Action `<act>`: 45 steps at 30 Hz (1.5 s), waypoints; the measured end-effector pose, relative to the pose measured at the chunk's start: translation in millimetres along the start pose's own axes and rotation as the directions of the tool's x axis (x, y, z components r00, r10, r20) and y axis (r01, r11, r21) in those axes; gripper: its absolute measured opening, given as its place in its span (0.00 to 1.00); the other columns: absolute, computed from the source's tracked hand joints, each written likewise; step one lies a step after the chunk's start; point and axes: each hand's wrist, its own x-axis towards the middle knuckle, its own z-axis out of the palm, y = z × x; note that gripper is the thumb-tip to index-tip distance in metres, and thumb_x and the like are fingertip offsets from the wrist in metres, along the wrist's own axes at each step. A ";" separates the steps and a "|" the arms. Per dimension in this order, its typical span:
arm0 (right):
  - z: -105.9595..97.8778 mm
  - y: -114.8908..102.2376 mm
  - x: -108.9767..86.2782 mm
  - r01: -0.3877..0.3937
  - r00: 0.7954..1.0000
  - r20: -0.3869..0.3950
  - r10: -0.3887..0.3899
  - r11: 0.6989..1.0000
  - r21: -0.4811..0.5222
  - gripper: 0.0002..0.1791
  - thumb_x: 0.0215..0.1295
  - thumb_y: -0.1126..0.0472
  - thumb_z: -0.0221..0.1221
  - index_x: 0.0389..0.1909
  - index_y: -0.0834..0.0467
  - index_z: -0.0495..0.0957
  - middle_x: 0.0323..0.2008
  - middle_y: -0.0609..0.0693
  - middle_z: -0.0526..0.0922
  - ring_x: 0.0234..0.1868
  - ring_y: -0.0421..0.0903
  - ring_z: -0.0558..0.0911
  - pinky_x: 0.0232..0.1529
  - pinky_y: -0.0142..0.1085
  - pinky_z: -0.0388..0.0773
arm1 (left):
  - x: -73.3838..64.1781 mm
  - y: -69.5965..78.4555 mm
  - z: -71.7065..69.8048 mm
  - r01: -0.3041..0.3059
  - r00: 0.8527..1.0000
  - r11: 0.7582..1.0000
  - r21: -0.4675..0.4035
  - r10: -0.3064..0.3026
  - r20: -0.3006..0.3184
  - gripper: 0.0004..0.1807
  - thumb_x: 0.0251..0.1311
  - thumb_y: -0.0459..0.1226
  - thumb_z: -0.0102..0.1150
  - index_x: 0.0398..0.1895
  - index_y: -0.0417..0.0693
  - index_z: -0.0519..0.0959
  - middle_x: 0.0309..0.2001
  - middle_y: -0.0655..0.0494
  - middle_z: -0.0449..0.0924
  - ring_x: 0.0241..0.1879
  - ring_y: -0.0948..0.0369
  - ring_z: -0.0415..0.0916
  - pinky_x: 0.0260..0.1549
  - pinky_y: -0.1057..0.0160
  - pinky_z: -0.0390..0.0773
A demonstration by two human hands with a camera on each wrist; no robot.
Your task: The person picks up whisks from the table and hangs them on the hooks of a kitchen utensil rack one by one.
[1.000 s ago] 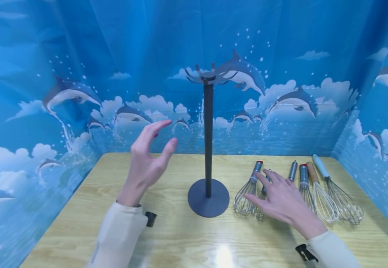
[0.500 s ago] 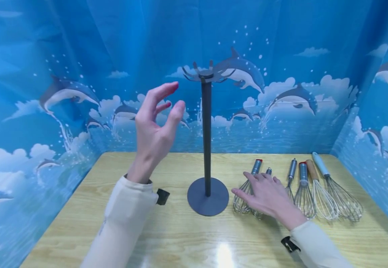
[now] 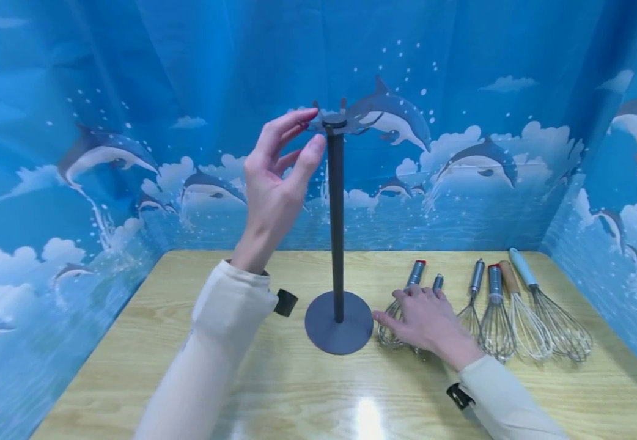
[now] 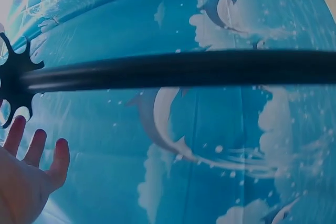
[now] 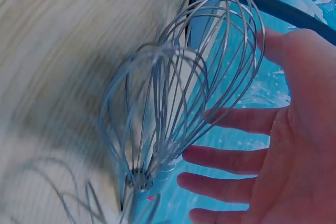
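A dark metal stand point(image 3: 336, 232) rises from a round base, with a ring of curved hooks point(image 4: 16, 74) at its top. My left hand point(image 3: 277, 183) is raised at the hooks' left side, thumb and fingers apart with nothing held. Whether its fingertips touch a hook I cannot tell. Over the two leftmost whisks my right hand point(image 3: 425, 321) lies palm down, fingers spread. In the right wrist view those fingers reach behind the wires of the larger whisk point(image 5: 231, 51), beside a smaller whisk point(image 5: 134, 108). Firm contact is unclear. The hand partly hides both whisks in the head view.
Right of my right hand lie several more whisks: a slim steel one point(image 3: 475, 287), a red-tipped one point(image 3: 496, 305), a wooden-handled one point(image 3: 522, 311) and a light-blue-handled one point(image 3: 544, 302). A blue dolphin-print curtain point(image 3: 214, 91) encloses the wooden table point(image 3: 186, 293).
My left hand has risen and moved right, from beside the pole up to the hooks. My right hand has shifted left and slightly lower over the leftmost whisks.
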 end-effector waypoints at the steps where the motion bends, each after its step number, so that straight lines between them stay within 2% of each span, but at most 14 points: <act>1: 0.6 -1.5 0.5 0.006 1.000 0.005 -0.006 1.000 0.003 0.42 0.69 0.27 0.49 0.62 0.61 0.79 0.61 0.68 0.79 0.60 0.69 0.79 0.64 0.73 0.67 | 1.1 -1.4 2.1 0.003 1.000 1.000 -0.028 -0.003 -0.005 0.22 0.69 0.34 0.57 0.63 0.35 0.75 0.66 0.43 0.75 0.66 0.54 0.75 0.63 0.51 0.80; 5: 3.0 -8.2 1.7 0.035 0.999 0.014 -0.035 0.999 0.003 0.39 0.69 0.30 0.53 0.58 0.62 0.81 0.58 0.68 0.80 0.49 0.67 0.84 0.62 0.69 0.72 | 2.6 -7.2 8.6 -0.002 1.000 0.990 -0.138 -0.001 -0.024 0.20 0.68 0.32 0.56 0.61 0.30 0.75 0.65 0.39 0.75 0.66 0.54 0.76 0.62 0.51 0.81; 7: 3.7 -11.3 1.8 0.043 0.999 0.018 -0.043 0.999 0.013 0.37 0.69 0.33 0.55 0.58 0.62 0.81 0.55 0.67 0.80 0.41 0.63 0.85 0.56 0.64 0.79 | 2.7 -9.3 11.1 -0.017 1.000 0.983 -0.183 0.012 -0.029 0.21 0.66 0.32 0.56 0.59 0.28 0.75 0.65 0.37 0.75 0.66 0.53 0.76 0.61 0.50 0.82; 10: 3.4 -15.4 1.7 0.034 0.998 0.042 -0.037 0.997 0.071 0.34 0.67 0.38 0.59 0.59 0.62 0.80 0.54 0.66 0.79 0.31 0.54 0.82 0.40 0.53 0.85 | 3.7 -12.2 14.6 -0.045 0.999 0.973 -0.224 0.039 -0.032 0.21 0.64 0.31 0.57 0.58 0.27 0.75 0.64 0.34 0.75 0.63 0.51 0.77 0.59 0.48 0.83; 13: 2.7 -19.5 1.7 0.008 0.997 0.080 -0.021 0.987 0.161 0.31 0.65 0.43 0.62 0.60 0.62 0.78 0.55 0.64 0.77 0.28 0.47 0.79 0.30 0.42 0.82 | 5.3 -14.2 17.8 -0.060 0.998 0.968 -0.243 0.054 -0.030 0.21 0.63 0.29 0.59 0.57 0.27 0.75 0.63 0.33 0.75 0.62 0.49 0.78 0.59 0.47 0.83; 16: 3.7 -23.7 3.1 -0.009 0.994 0.112 -0.018 0.973 0.232 0.29 0.64 0.47 0.64 0.60 0.62 0.78 0.56 0.62 0.76 0.27 0.44 0.77 0.27 0.36 0.78 | 6.3 -16.0 20.3 -0.061 0.998 0.966 -0.251 0.055 -0.032 0.20 0.63 0.29 0.58 0.56 0.25 0.75 0.62 0.30 0.74 0.63 0.48 0.77 0.58 0.47 0.83; 22: 8.2 -30.1 6.8 -0.011 0.994 0.106 -0.019 0.962 0.273 0.26 0.62 0.50 0.67 0.56 0.61 0.78 0.53 0.61 0.76 0.28 0.45 0.76 0.27 0.36 0.78 | 7.3 -19.8 23.3 -0.050 0.996 0.972 -0.229 0.033 -0.081 0.23 0.64 0.37 0.49 0.52 0.22 0.76 0.59 0.29 0.77 0.65 0.52 0.75 0.62 0.50 0.81; 30: 13.4 -35.3 12.8 -0.074 0.994 0.099 0.046 0.950 0.302 0.25 0.60 0.53 0.69 0.53 0.64 0.76 0.49 0.63 0.74 0.27 0.48 0.77 0.27 0.38 0.78 | 9.5 -20.5 26.4 -0.025 0.993 0.958 -0.285 -0.010 -0.119 0.18 0.67 0.31 0.51 0.49 0.22 0.79 0.55 0.32 0.80 0.61 0.54 0.77 0.60 0.51 0.82; 33: 13.9 -36.4 17.1 -0.128 0.989 0.113 0.096 0.936 0.328 0.25 0.60 0.56 0.69 0.53 0.65 0.74 0.46 0.65 0.72 0.25 0.50 0.76 0.24 0.39 0.77 | 11.1 -19.6 27.6 -0.009 0.991 0.945 -0.328 -0.035 -0.129 0.17 0.67 0.30 0.52 0.48 0.21 0.80 0.53 0.38 0.81 0.58 0.53 0.78 0.58 0.52 0.84; 36: 14.1 -36.1 22.7 -0.191 0.979 0.136 0.153 0.923 0.335 0.28 0.61 0.57 0.68 0.56 0.67 0.73 0.47 0.68 0.73 0.27 0.52 0.77 0.24 0.41 0.77 | 12.9 -18.4 29.0 -0.006 0.990 0.924 -0.381 -0.049 -0.134 0.16 0.66 0.29 0.51 0.47 0.19 0.80 0.51 0.47 0.82 0.56 0.53 0.79 0.57 0.52 0.85; 40: 15.1 -32.1 31.2 -0.244 0.969 0.132 0.210 0.903 0.354 0.25 0.61 0.60 0.67 0.55 0.66 0.72 0.38 0.63 0.78 0.28 0.52 0.77 0.26 0.41 0.77 | 14.0 -17.3 30.3 -0.025 0.988 0.912 -0.408 -0.038 -0.146 0.15 0.66 0.27 0.51 0.46 0.18 0.80 0.49 0.53 0.82 0.55 0.53 0.79 0.57 0.53 0.84; 43: 15.4 -26.6 36.0 -0.265 0.964 0.116 0.238 0.885 0.382 0.19 0.61 0.62 0.66 0.49 0.64 0.72 0.31 0.59 0.78 0.26 0.52 0.77 0.26 0.41 0.75 | 14.6 -17.8 31.5 -0.059 0.987 0.918 -0.391 -0.005 -0.162 0.15 0.65 0.27 0.52 0.44 0.18 0.80 0.47 0.55 0.83 0.55 0.54 0.77 0.58 0.54 0.84; 45: 15.1 -22.9 37.0 -0.279 0.960 0.108 0.257 0.873 0.401 0.18 0.60 0.62 0.66 0.48 0.64 0.72 0.32 0.60 0.80 0.28 0.53 0.78 0.27 0.42 0.75 | 14.9 -18.7 32.5 -0.083 0.985 0.923 -0.375 0.019 -0.171 0.14 0.65 0.27 0.53 0.44 0.18 0.80 0.47 0.56 0.83 0.55 0.55 0.76 0.58 0.55 0.84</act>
